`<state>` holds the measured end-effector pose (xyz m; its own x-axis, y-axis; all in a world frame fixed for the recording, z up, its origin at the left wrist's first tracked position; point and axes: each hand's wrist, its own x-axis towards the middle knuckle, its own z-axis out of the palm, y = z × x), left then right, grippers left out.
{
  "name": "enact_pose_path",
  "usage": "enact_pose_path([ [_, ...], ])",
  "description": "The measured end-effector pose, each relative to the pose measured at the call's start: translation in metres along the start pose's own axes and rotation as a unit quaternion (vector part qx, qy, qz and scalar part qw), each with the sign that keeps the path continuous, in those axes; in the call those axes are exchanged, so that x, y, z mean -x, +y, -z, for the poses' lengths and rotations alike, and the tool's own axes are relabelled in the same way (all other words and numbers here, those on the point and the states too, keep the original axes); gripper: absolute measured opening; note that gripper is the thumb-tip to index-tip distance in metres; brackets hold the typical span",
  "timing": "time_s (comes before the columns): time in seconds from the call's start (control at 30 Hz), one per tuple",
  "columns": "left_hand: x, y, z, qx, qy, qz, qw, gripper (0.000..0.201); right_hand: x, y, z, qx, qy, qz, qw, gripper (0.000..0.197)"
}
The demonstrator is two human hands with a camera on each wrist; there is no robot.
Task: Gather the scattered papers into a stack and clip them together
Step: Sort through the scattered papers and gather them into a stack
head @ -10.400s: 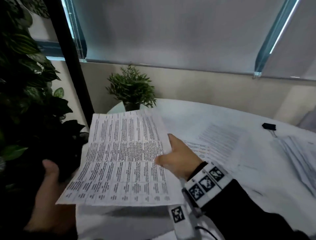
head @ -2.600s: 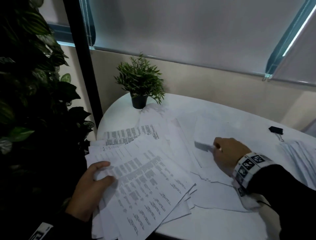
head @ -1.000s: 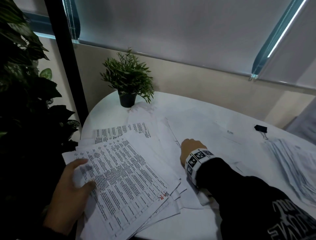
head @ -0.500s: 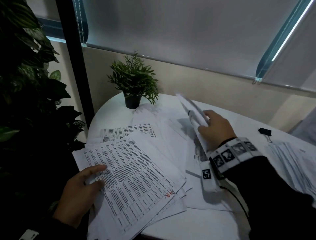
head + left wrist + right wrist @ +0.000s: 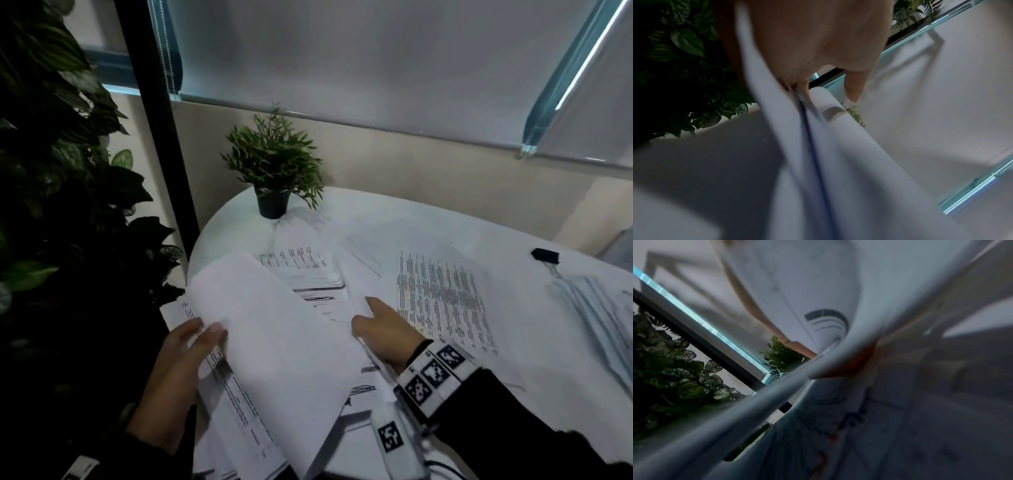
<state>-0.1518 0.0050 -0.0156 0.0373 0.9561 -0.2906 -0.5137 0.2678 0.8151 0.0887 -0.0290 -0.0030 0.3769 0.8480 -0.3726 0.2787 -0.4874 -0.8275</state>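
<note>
Head view: both hands (image 5: 178, 373) (image 5: 383, 334) hold a blank sheet (image 5: 284, 342) over papers (image 5: 236, 411).

Black sleeves (image 5: 507, 418), a white wristband (image 5: 435, 377) of black square markers, a dangling white tagged strap (image 5: 394, 442).

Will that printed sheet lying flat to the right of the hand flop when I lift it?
Probably floppy: the sheet now in the right hand already curves. The printed sheet looks single and flat, so likely light and hard to pinch; sliding it may be easier.
</note>
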Motion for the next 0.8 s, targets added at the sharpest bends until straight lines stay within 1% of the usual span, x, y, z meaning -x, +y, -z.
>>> enact_pose_path([
  [0.1, -0.008, -0.006, 0.006, 0.003, -0.001, -0.003, 1.000, 0.033, 0.002, 0.006, 0.009, -0.017, 0.038, 0.010, 0.999, 0.041],
  [0.13, -0.009, -0.008, 0.006, -0.003, -0.005, -0.005, 1.000, 0.035, 0.003, 0.006, 0.012, -0.022, 0.040, 0.020, 0.999, 0.041],
  [0.17, -0.010, -0.009, 0.007, -0.008, -0.002, -0.008, 1.000, 0.035, 0.004, 0.006, 0.016, -0.025, 0.040, 0.031, 0.998, 0.044],
  [0.23, -0.010, -0.011, 0.006, -0.005, 0.002, -0.010, 1.000, 0.035, 0.006, 0.007, 0.021, -0.024, 0.033, 0.043, 0.998, 0.058],
  [0.27, -0.010, -0.011, 0.006, 0.000, 0.005, -0.007, 1.000, 0.034, 0.006, 0.007, 0.021, -0.022, 0.044, 0.051, 0.997, 0.059],
  [0.3, -0.009, -0.011, 0.005, 0.003, 0.002, -0.005, 1.000, 0.034, 0.007, 0.007, 0.023, -0.026, 0.065, 0.059, 0.996, 0.056],
  [0.37, -0.006, -0.010, 0.003, 0.004, 0.004, 0.002, 1.000, 0.034, 0.005, 0.007, 0.026, -0.067, 0.101, 0.067, 0.990, 0.038],
  [0.43, -0.002, -0.009, 0.004, 0.000, -0.001, -0.013, 1.000, 0.031, 0.002, 0.006, 0.029, -0.115, 0.100, 0.064, 0.986, 0.020],
  [0.5, 0.002, -0.005, 0.000, -0.012, -0.010, -0.013, 1.000, 0.026, 0.001, 0.005, 0.029, -0.126, 0.092, 0.058, 0.986, 0.017],
  [0.6, 0.001, 0.003, -0.004, 0.002, 0.006, 0.022, 1.000, 0.035, 0.006, 0.003, 0.028, -0.132, 0.070, 0.079, 0.986, 0.017],
  [0.63, 0.000, 0.005, -0.003, 0.003, 0.006, 0.031, 1.000, 0.038, 0.010, -0.001, 0.027, -0.150, 0.053, 0.092, 0.983, 0.018],
  [0.7, -0.002, 0.007, -0.001, -0.010, 0.006, 0.041, 0.999, 0.056, 0.016, -0.008, 0.029, -0.194, 0.035, 0.132, 0.971, 0.026],
  [0.77, 0.000, 0.009, 0.003, -0.014, 0.010, 0.045, 0.999, 0.067, 0.017, -0.011, 0.032, -0.223, 0.052, 0.172, 0.958, 0.040],
  [0.8, 0.000, 0.010, 0.005, -0.014, 0.000, 0.050, 0.999, 0.072, 0.014, -0.011, 0.034, -0.226, 0.071, 0.176, 0.956, 0.046],
])
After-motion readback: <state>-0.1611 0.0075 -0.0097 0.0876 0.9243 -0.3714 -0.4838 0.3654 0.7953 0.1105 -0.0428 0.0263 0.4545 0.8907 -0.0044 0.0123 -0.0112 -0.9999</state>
